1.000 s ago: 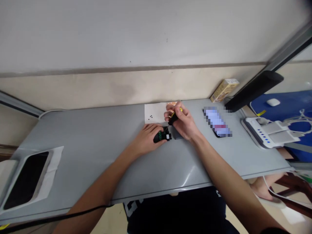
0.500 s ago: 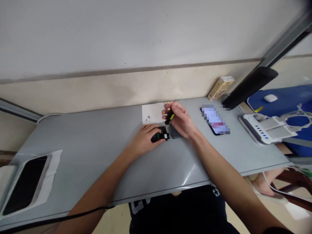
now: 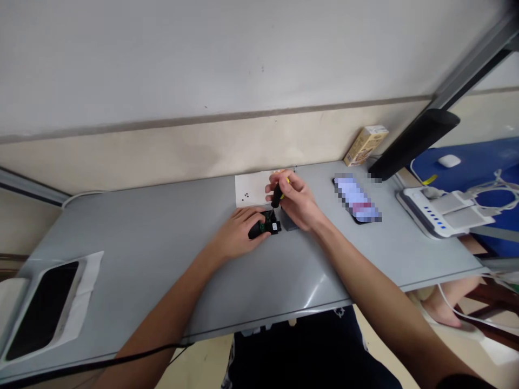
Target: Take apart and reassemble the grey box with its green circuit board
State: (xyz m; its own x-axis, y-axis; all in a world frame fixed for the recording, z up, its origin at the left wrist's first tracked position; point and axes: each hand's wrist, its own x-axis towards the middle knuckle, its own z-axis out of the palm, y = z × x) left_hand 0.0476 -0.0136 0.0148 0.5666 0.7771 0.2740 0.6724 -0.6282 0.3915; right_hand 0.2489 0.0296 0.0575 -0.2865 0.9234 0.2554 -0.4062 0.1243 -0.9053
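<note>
My left hand (image 3: 242, 231) is closed around a small black device (image 3: 271, 228) and holds it on the grey table. The device has a rounded end, a bit of green circuit board and a small white label. In my right hand (image 3: 297, 199) is a black and yellow screwdriver (image 3: 278, 194), tilted, with its tip pointing down at the device; whether the tip sits in a screw is too small to tell. A dark grey box (image 3: 288, 221) lies just right of the device, partly hidden by my right hand. Behind my hands, several tiny dark screws (image 3: 245, 196) rest on white paper (image 3: 253, 181).
A phone with a blurred screen (image 3: 357, 200) lies to the right, near a white charging station (image 3: 436, 216). Behind stand a carton (image 3: 366, 146) and a black cylinder (image 3: 416, 143). At left is a dark-screened tablet (image 3: 44, 308). Another person's foot (image 3: 444, 310) shows below right.
The screwdriver handle has turned in my right hand and shifted slightly left, with its yellow part now higher. My left hand stays on the device. The view has shifted a little.
</note>
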